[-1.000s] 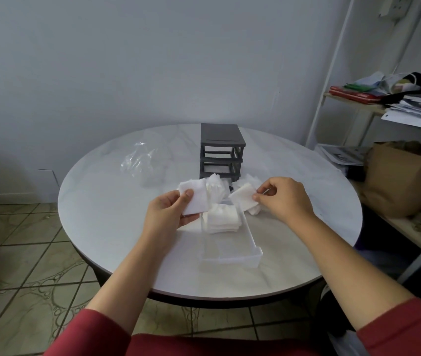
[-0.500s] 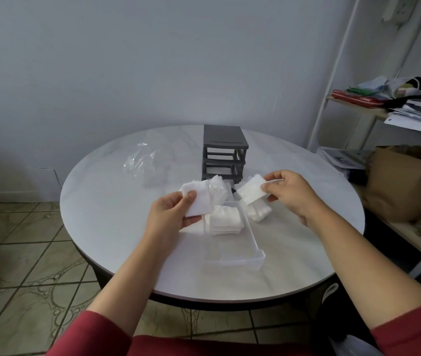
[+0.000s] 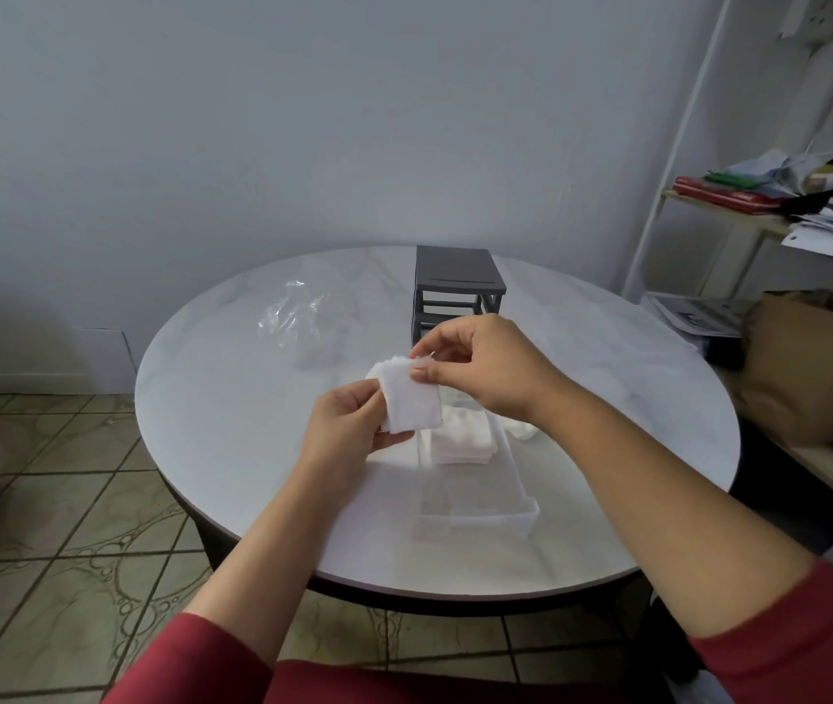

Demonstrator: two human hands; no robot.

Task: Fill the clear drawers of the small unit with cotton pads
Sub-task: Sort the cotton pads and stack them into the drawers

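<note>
A small dark grey drawer unit stands at the back of the round marble table, its slots showing no drawers. A clear drawer lies on the table in front of me, with a pile of white cotton pads at its far end. My left hand grips a small stack of white cotton pads above the table. My right hand pinches the top of that same stack. More loose pads lie to the right of the drawer, partly hidden by my right wrist.
A crumpled clear plastic bag lies on the table left of the unit. A white metal shelf with papers and a brown paper bag stands close to the table's right edge. Tiled floor lies below on the left.
My right hand has carried its pad leftward and brought it onto the pads in my left hand. Both hands now meet on one stack above the drawer's far end.
</note>
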